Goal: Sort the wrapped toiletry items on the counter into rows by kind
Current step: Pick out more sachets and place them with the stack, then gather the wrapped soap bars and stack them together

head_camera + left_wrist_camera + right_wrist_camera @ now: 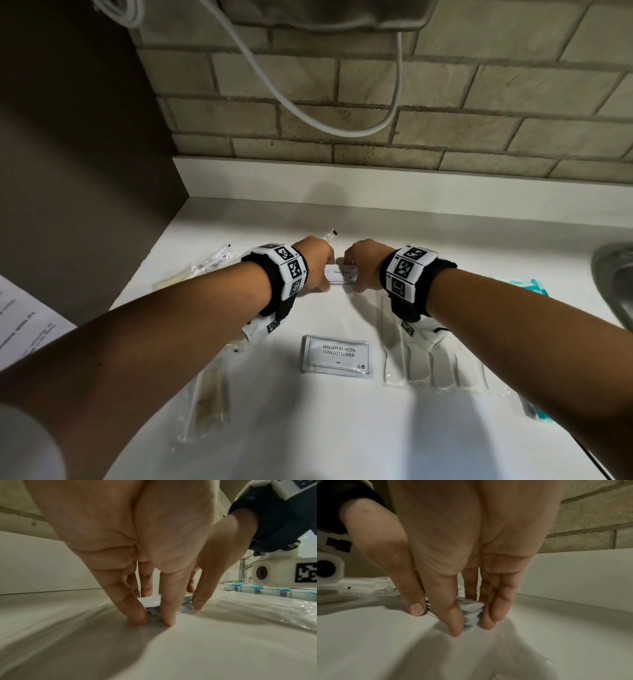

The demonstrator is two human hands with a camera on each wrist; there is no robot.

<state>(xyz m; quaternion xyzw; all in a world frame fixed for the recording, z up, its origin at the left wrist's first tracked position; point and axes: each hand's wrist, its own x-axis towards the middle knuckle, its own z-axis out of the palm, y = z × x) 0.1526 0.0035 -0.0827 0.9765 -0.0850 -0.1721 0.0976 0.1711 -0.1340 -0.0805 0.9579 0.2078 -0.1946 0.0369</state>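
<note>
A small stack of white and silver toothpaste sachets (342,274) lies on the white counter (342,428), in the middle. My left hand (318,270) grips its left end, thumb on the near side and fingers behind (159,609). My right hand (361,270) pinches the right end the same way (467,615). The stack's foil edges (184,604) show between the fingertips (471,609). A shampoo-with-conditioner sachet (337,354) lies flat nearer to me. Clear-wrapped white combs (431,363) lie under my right forearm.
Clear-wrapped brownish items (209,394) and more wrapped pieces (202,267) lie at the left. Blue and white packets (529,286) sit by the steel sink (616,281) at the right. A printed sheet (20,329) is at the far left. A brick wall with a white cable (342,130) backs the counter.
</note>
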